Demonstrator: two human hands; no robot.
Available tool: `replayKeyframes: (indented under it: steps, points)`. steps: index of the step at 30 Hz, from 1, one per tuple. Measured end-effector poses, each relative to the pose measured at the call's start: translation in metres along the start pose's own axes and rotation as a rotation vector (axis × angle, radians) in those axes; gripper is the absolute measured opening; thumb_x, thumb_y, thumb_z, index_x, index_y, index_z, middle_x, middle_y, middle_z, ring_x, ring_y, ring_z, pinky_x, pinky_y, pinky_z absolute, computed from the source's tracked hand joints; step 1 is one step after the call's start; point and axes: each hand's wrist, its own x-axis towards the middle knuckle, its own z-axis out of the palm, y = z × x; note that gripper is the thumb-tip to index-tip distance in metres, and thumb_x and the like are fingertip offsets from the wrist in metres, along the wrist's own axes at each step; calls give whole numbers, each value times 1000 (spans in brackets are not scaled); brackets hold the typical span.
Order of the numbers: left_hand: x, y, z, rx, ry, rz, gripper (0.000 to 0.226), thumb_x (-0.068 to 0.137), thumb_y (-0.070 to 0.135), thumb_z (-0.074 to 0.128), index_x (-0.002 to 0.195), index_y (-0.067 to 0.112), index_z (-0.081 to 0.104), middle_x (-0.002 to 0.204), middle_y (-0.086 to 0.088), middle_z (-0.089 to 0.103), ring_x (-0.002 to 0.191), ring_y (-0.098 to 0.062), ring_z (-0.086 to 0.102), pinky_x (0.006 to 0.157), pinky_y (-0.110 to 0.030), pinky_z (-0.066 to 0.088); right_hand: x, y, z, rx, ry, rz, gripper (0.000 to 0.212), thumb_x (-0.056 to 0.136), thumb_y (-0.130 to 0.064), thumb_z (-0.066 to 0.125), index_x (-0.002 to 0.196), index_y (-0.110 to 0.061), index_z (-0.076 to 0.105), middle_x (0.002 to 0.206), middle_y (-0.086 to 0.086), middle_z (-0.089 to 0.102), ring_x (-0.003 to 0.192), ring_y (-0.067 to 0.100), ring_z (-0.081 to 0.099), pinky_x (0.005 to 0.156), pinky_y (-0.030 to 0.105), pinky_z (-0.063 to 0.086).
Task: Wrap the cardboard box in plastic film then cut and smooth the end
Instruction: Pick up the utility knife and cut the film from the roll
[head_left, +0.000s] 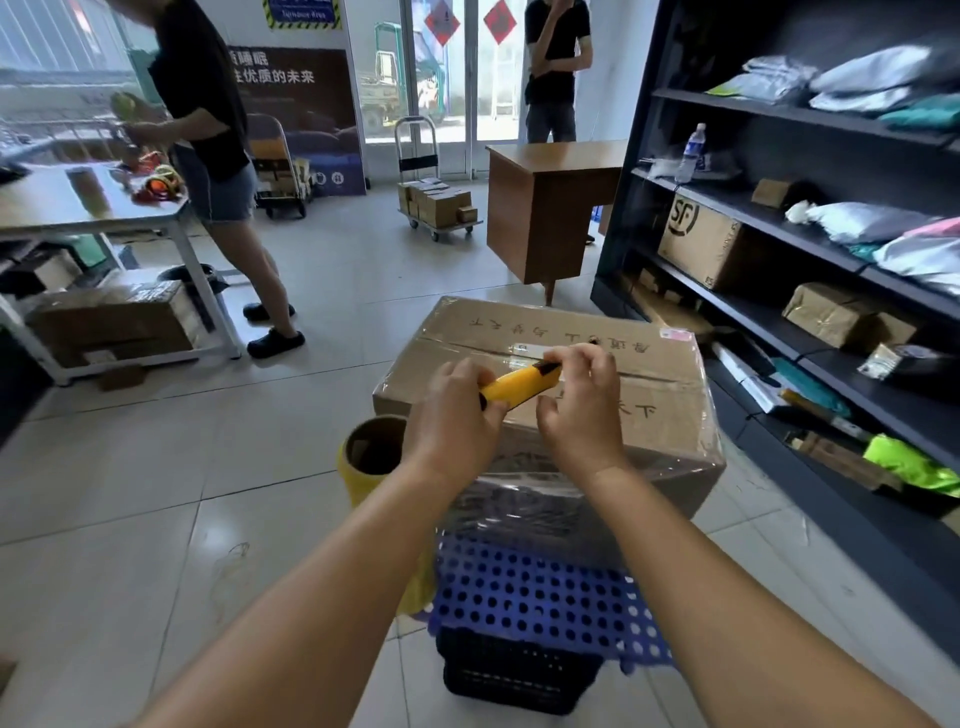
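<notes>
A large cardboard box with clear plastic film around it stands on a blue perforated board over a black crate. My left hand grips the rear of a yellow utility knife above the box top. My right hand pinches the knife's dark front end with its fingertips. A yellowish film roll with a cardboard core stands upright just left of the box, beside my left wrist.
Dark shelving with parcels runs along the right. A wooden desk stands behind the box, with a person beyond it. Another person stands at a white table on the left. Two loaded trolleys are at the back.
</notes>
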Motion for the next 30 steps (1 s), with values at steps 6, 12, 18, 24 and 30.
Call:
replayKeyframes:
  steps: [6, 12, 18, 24, 30]
  points:
    - [-50, 1, 12, -62, -14, 72, 28, 83, 24, 67, 108, 22, 57, 100, 11, 51, 87, -8, 51, 75, -20, 41, -12, -21, -8, 671, -167, 707, 39, 88, -33, 56, 117, -7, 50, 97, 10, 56, 91, 26, 59, 87, 51, 53]
    - [-76, -18, 28, 39, -240, 245, 53, 87, 52, 51, 133, 27, 43, 131, 9, 46, 122, -9, 39, 105, -29, 33, -32, -9, -13, 577, -221, 613, 20, 94, -14, 43, 113, -10, 49, 93, 11, 58, 88, 29, 63, 80, 50, 54]
    - [-69, -56, 55, 650, -318, 190, 66, 95, 24, 34, 148, 16, -5, 158, -2, -4, 143, -19, -13, 111, -43, -18, -67, 2, -4, 236, -405, 361, 13, 95, -24, 43, 91, -15, 51, 81, 9, 63, 79, 29, 66, 69, 43, 52]
    - [-67, -72, 64, 729, -350, 99, 75, 87, 16, 41, 149, 16, -1, 158, -1, 7, 144, -19, -8, 109, -49, -22, -91, 11, 10, 97, -524, 296, 16, 97, -26, 41, 94, -12, 47, 73, 0, 54, 59, 15, 49, 49, 28, 34]
    - [-70, -74, 67, 743, -345, 102, 69, 85, 11, 40, 148, 18, 13, 148, 1, 28, 143, -20, 3, 108, -49, -23, -114, 17, 27, -46, -645, 294, 17, 99, -27, 39, 104, -12, 45, 88, 2, 53, 72, 20, 49, 57, 30, 33]
